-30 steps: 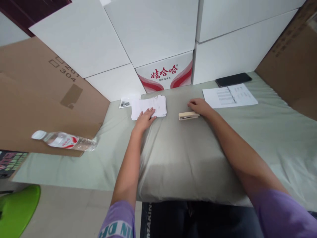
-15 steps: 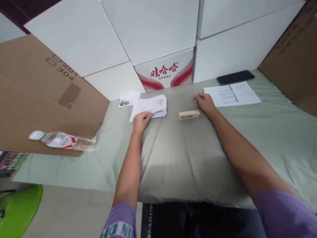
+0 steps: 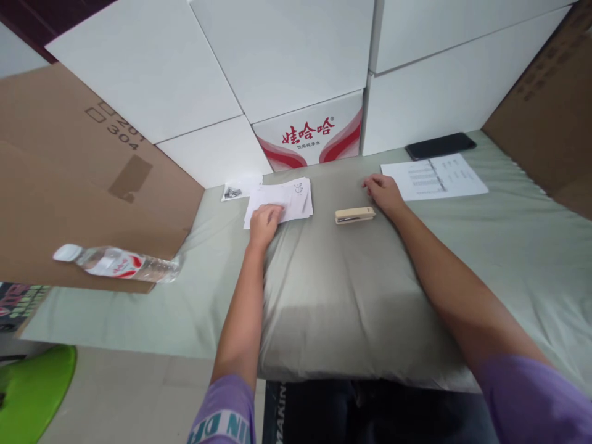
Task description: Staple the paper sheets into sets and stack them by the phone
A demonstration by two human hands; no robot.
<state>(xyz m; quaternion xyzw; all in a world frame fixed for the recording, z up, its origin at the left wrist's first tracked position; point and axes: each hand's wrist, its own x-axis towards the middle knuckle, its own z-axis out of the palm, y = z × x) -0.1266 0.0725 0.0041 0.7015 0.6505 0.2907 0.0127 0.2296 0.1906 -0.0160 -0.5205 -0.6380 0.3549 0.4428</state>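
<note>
A clear plastic water bottle [image 3: 115,264] with a white cap and red-and-white label lies on its side at 9 o'clock, against a flattened brown cardboard sheet [image 3: 78,179]; whether any water is in it cannot be told. White boxes are stacked along the far edge at 12 o'clock, one a white carton with red characters and red swooshes [image 3: 309,137], shut so its contents stay hidden. Just in front of that carton, at about 11 o'clock, a loose stack of white papers [image 3: 287,197] lies fanned on the pale green bed sheet [image 3: 485,246], faint print on the top page. The left hand [image 3: 264,221] rests on the near left corner of the stack, fingers curled down onto the paper; whether they pinch a sheet or only press on it cannot be told. A small printed slip [image 3: 238,188] lies just past the stack at 10 o'clock. The right hand [image 3: 383,191] lies flat and relaxed on the sheet, its grip open and empty, just beside a beige stapler [image 3: 355,214] at 12 o'clock but not on it. Further out at 1 o'clock a printed sheet [image 3: 433,176] lies flat with a black phone [image 3: 440,145] behind it. A second ago the left hand lay flat over the stack with fingers spread and the right hand touched the stapler; since then the left fingers have curled in and the right hand has slid off toward 1 o'clock.
</note>
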